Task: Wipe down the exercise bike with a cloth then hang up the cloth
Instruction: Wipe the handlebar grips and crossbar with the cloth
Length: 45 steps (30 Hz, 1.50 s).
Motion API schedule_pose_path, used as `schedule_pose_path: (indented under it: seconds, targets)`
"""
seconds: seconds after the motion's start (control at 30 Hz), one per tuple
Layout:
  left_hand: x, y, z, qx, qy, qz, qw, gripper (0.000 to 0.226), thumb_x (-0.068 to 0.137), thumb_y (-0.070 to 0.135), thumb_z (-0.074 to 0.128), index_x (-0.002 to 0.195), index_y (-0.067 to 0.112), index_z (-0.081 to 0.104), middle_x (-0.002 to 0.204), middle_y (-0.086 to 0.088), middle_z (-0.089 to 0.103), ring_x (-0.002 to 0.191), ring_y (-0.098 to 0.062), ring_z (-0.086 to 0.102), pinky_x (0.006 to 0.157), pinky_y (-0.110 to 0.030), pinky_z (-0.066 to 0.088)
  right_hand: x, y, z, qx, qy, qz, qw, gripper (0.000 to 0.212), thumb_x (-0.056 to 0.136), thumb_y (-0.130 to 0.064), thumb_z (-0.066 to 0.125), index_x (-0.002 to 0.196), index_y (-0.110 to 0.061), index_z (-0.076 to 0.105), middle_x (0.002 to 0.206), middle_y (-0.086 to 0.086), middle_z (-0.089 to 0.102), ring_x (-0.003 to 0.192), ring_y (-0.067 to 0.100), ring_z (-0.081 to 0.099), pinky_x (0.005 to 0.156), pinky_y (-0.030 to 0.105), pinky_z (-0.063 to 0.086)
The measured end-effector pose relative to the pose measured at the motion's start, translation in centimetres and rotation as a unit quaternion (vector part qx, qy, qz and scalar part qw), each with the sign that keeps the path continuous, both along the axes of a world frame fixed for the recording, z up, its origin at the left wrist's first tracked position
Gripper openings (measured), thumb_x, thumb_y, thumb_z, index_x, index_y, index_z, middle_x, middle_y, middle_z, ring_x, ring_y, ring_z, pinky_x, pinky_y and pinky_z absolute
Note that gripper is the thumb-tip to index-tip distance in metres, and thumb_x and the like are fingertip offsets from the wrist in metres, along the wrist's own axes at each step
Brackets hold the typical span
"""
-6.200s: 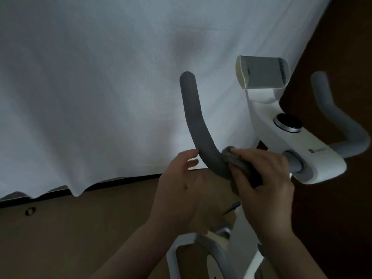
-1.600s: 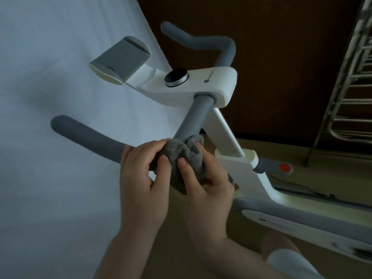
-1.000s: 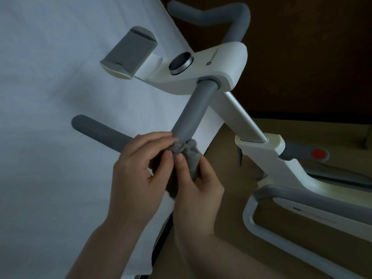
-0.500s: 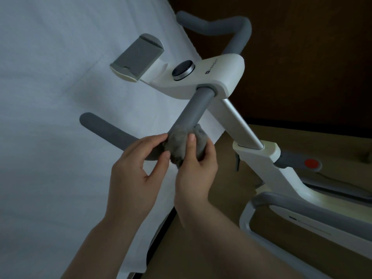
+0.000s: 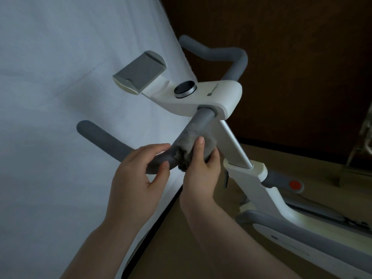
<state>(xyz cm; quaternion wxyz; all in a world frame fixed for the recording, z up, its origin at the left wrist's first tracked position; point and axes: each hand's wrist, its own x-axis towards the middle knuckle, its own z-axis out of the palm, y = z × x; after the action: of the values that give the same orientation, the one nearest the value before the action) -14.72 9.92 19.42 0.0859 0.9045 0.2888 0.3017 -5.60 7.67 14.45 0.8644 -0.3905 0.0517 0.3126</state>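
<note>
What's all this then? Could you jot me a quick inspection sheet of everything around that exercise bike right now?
Surface: tan floor.
Job's things: grey cloth wrapped round the grey handlebar of the white exercise bike.
Clutter: nothing seen.
Grippers: right hand grips the cloth; left hand holds the handlebar.
Cables: nothing seen.
Surroundings: white sheet at left, dark brown wall behind, metal rack at right edge.
</note>
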Motion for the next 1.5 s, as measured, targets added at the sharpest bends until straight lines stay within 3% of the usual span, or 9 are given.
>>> schedule_pose_path:
  seconds: [0.17, 0.37, 0.53, 0.7, 0.97, 1.17, 1.27, 1.4, 1.5]
  targets:
    - [-0.1, 0.9, -0.3, -0.011, -0.014, -0.006, 1.000, 0.030, 0.087, 0.012, 0.066, 0.114, 0.026, 0.066, 0.103, 0.027, 0.058, 0.097, 0.011, 0.053, 0.077, -0.001, 0.040, 2.2, 0.3, 0.5, -0.012, -0.003, -0.029, 0.999, 0.031, 0.095, -0.037, 0.055, 0.122, -0.022, 0.059, 0.101, -0.003, 0.071, 0.083, 0.004, 0.068, 0.061, 0.017, 0.054]
    - [0.3, 1.2, -0.4, -0.039, -0.035, -0.018, 0.998, 0.033, 0.085, 0.010, 0.065, 0.115, 0.025, 0.066, 0.104, 0.014, 0.065, 0.089, -0.005, 0.062, 0.071, -0.007, 0.046, 1.1, 0.2, 0.7, -0.086, -0.094, -0.043, 0.991, 0.033, 0.093, -0.035, 0.059, 0.125, -0.025, 0.056, 0.110, -0.010, 0.066, 0.102, 0.004, 0.063, 0.089, 0.032, 0.055]
    - [1.0, 1.4, -0.5, -0.056, -0.043, -0.036, 0.997, 0.033, 0.085, 0.010, 0.065, 0.114, 0.024, 0.066, 0.105, 0.016, 0.065, 0.093, -0.006, 0.062, 0.075, -0.022, 0.052, 3.4, 0.9, 1.9, -0.118, -0.106, -0.074, 0.985, 0.033, 0.094, -0.033, 0.058, 0.125, -0.021, 0.056, 0.110, -0.009, 0.065, 0.100, 0.002, 0.061, 0.085, 0.020, 0.050]
    - [0.6, 2.0, -0.8, -0.048, -0.039, -0.055, 0.997, 0.026, 0.085, 0.012, 0.067, 0.109, 0.023, 0.067, 0.098, 0.015, 0.067, 0.088, -0.006, 0.063, 0.070, -0.032, 0.055, -0.6, -1.2, 0.0, -0.151, -0.262, -0.057, 0.952, 0.035, 0.092, -0.032, 0.061, 0.124, -0.022, 0.056, 0.113, -0.006, 0.062, 0.106, 0.004, 0.059, 0.092, 0.028, 0.052]
    - [-0.2, 2.5, -2.5, 0.021, -0.100, 0.006, 0.995, 0.020, 0.083, 0.025, 0.067, 0.102, 0.019, 0.071, 0.105, 0.007, 0.066, 0.097, -0.008, 0.057, 0.085, -0.043, 0.053, 5.4, -1.6, 0.6, -0.301, -0.510, -0.046, 0.805, 0.037, 0.092, -0.030, 0.060, 0.128, -0.025, 0.053, 0.119, -0.011, 0.054, 0.114, 0.003, 0.042, 0.095, 0.021, 0.041]
    - [-1.3, 2.7, -3.4, -0.002, -0.178, 0.067, 0.982, 0.026, 0.083, 0.036, 0.068, 0.099, 0.015, 0.072, 0.110, 0.005, 0.063, 0.104, -0.002, 0.047, 0.089, -0.016, 0.041, 9.1, -2.3, 2.8, -0.336, -0.622, 0.034, 0.707, 0.037, 0.092, -0.033, 0.060, 0.127, -0.021, 0.055, 0.108, -0.015, 0.044, 0.113, 0.015, 0.049, 0.096, 0.040, 0.049]
    - [-1.4, 2.4, -4.1, -0.023, -0.195, 0.065, 0.978, 0.025, 0.084, 0.029, 0.066, 0.102, 0.013, 0.071, 0.110, 0.008, 0.059, 0.107, -0.002, 0.048, 0.091, -0.005, 0.037, 7.8, -3.0, 3.2, -0.277, -0.698, 0.088, 0.655, 0.034, 0.091, -0.032, 0.060, 0.123, -0.022, 0.058, 0.108, -0.017, 0.048, 0.110, 0.006, 0.049, 0.096, 0.031, 0.048]
    - [-1.9, 1.7, -4.9, -0.044, -0.208, 0.054, 0.976, 0.029, 0.086, 0.024, 0.067, 0.113, 0.013, 0.067, 0.122, 0.012, 0.055, 0.122, -0.006, 0.048, 0.104, -0.013, 0.036, 8.4, -3.4, 4.4, -0.259, -0.770, 0.160, 0.560, 0.033, 0.089, -0.037, 0.055, 0.119, -0.023, 0.060, 0.108, -0.014, 0.053, 0.103, -0.004, 0.044, 0.094, 0.010, 0.036]
    - [-2.6, 1.4, -5.1, -0.054, -0.217, 0.088, 0.971, 0.034, 0.086, 0.025, 0.064, 0.118, 0.015, 0.064, 0.127, 0.011, 0.055, 0.122, -0.006, 0.049, 0.101, -0.019, 0.039, 9.9, -3.1, 5.4, -0.278, -0.764, 0.169, 0.558, 0.017, 0.090, -0.034, 0.057, 0.106, -0.030, 0.057, 0.097, -0.024, 0.051, 0.093, -0.003, 0.047, 0.091, 0.024, 0.043]
